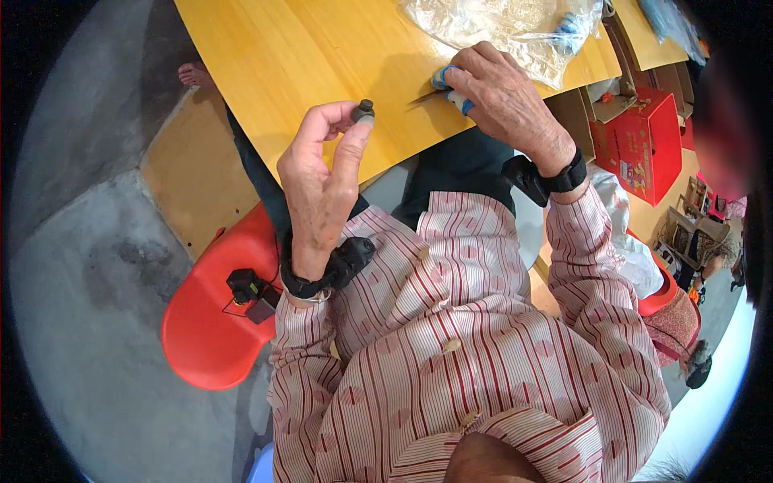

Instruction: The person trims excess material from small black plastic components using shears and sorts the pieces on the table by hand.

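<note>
Over the near edge of the yellow table, my left hand [322, 165] pinches a small dark grey rubber-like plug [364, 111] between thumb and fingertips. The plug has a narrower knob on top. My right hand [509, 101] is closed round a small tool with a blue-and-white handle [459, 102], just above the tabletop. A thin, dark, pointed blade [424, 99] sticks out from that handle toward the left hand; the rest of the tool is hidden by the fingers. The plug and the blade are apart.
A clear plastic bag [515, 32] with something blue in it lies on the yellow table [274, 56]. Right of the table are open cardboard boxes [572, 121] and a red box [640, 145]. A red stool [209, 338] at left carries a small black device [243, 283]. A bare foot shows at upper left.
</note>
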A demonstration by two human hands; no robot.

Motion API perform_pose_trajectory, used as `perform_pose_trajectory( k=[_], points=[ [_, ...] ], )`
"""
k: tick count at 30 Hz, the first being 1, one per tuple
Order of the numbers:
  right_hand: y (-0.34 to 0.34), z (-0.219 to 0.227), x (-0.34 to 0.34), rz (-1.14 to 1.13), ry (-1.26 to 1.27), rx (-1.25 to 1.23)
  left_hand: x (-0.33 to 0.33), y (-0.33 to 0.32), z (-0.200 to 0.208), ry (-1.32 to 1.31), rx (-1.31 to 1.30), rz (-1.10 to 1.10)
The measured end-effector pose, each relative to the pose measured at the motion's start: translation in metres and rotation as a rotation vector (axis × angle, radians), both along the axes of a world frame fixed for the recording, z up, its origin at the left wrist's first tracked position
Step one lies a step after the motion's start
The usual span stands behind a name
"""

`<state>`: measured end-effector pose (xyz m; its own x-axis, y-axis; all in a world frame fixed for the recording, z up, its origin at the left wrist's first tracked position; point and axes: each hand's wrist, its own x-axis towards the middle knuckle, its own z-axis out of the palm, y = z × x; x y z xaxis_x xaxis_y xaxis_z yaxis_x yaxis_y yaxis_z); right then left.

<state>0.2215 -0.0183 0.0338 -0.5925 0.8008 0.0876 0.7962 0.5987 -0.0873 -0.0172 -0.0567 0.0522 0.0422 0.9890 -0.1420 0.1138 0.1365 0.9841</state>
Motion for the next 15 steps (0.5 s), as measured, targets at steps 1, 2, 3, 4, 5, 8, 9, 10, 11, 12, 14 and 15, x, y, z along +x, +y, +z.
perform_pose_trajectory(
  k=[1,2,3,4,5,8,9,10,11,12,14,15],
  points=[
    [0.001,-0.003,0.002,0.026,0.051,0.05,-0.001,-0.002,0.002,0.053,0.057,-0.001],
    [0.001,-0.005,0.004,0.053,0.101,0.1,-0.001,-0.004,0.004,0.106,0.115,-0.001],
    [0.001,-0.006,0.006,0.058,0.104,0.107,-0.002,-0.007,0.005,0.11,0.123,0.004],
    [0.0,-0.009,0.006,0.024,0.113,0.103,-0.003,-0.008,0.003,0.173,0.175,0.007],
    [0.0,-0.01,0.004,-0.01,0.121,0.099,-0.005,-0.008,0.001,0.236,0.228,0.01],
    [-0.013,0.005,-0.01,-0.124,0.281,-0.087,-0.006,-0.011,-0.005,0.311,0.291,0.044],
    [-0.02,0.019,-0.02,-0.183,0.461,-0.274,-0.008,-0.012,-0.006,0.32,0.299,0.053],
    [-0.03,0.029,-0.03,-0.247,0.635,-0.465,-0.009,-0.013,-0.009,0.375,0.341,0.072],
    [-0.035,0.034,-0.039,-0.254,0.913,-0.606,-0.009,-0.011,-0.007,0.427,0.388,0.089],
    [-0.043,0.052,-0.046,-0.33,1.084,-0.806,-0.008,-0.01,-0.004,0.427,0.401,0.088],
    [-0.048,0.055,-0.05,-0.331,1.142,-0.898,-0.006,-0.011,-0.002,0.497,0.444,0.118],
    [-0.051,0.056,-0.051,-0.33,1.145,-0.888,-0.004,-0.012,-0.001,0.496,0.454,0.116]
  ],
)
